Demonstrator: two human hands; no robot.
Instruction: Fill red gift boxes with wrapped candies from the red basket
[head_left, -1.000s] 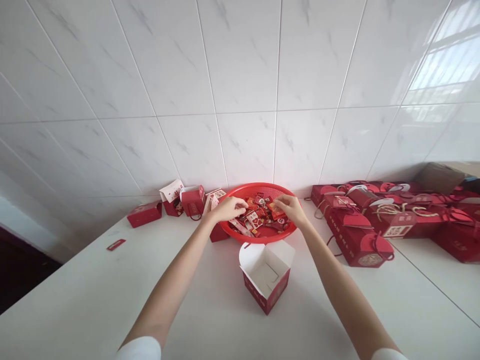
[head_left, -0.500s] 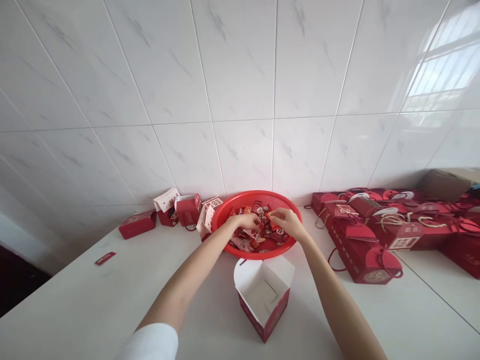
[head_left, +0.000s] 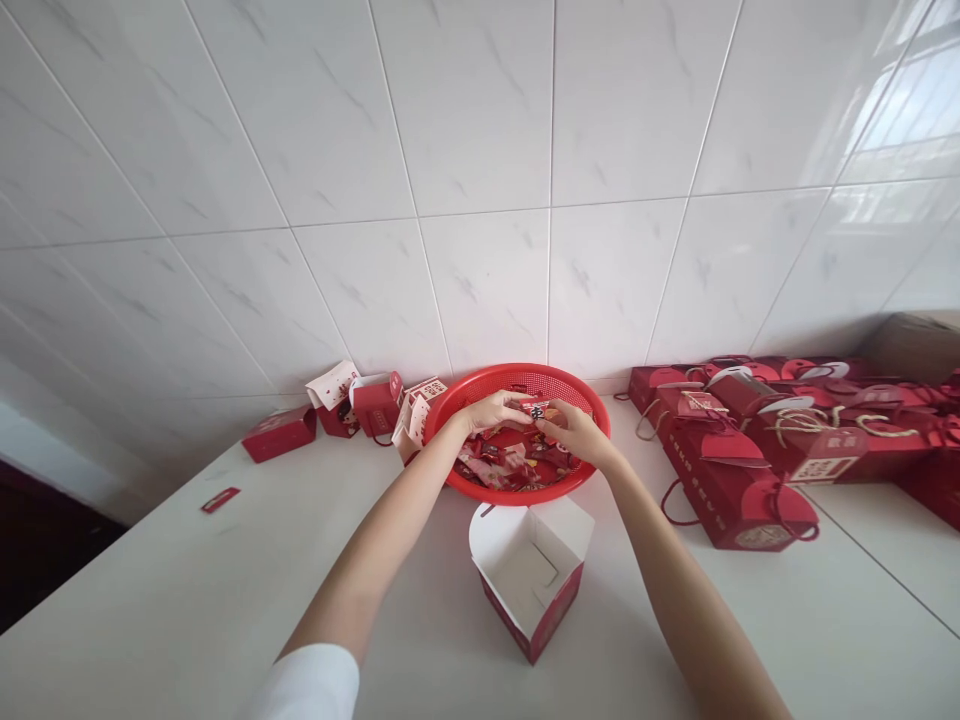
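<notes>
My left hand (head_left: pixel 493 412) and my right hand (head_left: pixel 576 434) meet above a red plastic basket (head_left: pixel 480 492). Between their fingertips is a small red wrapped candy (head_left: pixel 535 409) with dark lettering, pinched from both sides. Beneath them, a mix of wrapped candies (head_left: pixel 501 465) in red and pink lies in the basket. Just in front of the basket, between my forearms, stands an open gift box (head_left: pixel 531 590), red outside and white inside, its flaps up and nothing visible in it.
Several red gift boxes with cord handles (head_left: pixel 739 500) crowd the right side against the tiled wall. More small boxes (head_left: pixel 281 432) stand left of the basket. A small red strip (head_left: pixel 220 500) lies on the white table (head_left: pixel 300 560) at left. A brown carton (head_left: pixel 911 350) sits far right.
Both hands have risen a little out of the candies and come closer together, now with a red wrapped candy between them. The view has tilted slightly.
</notes>
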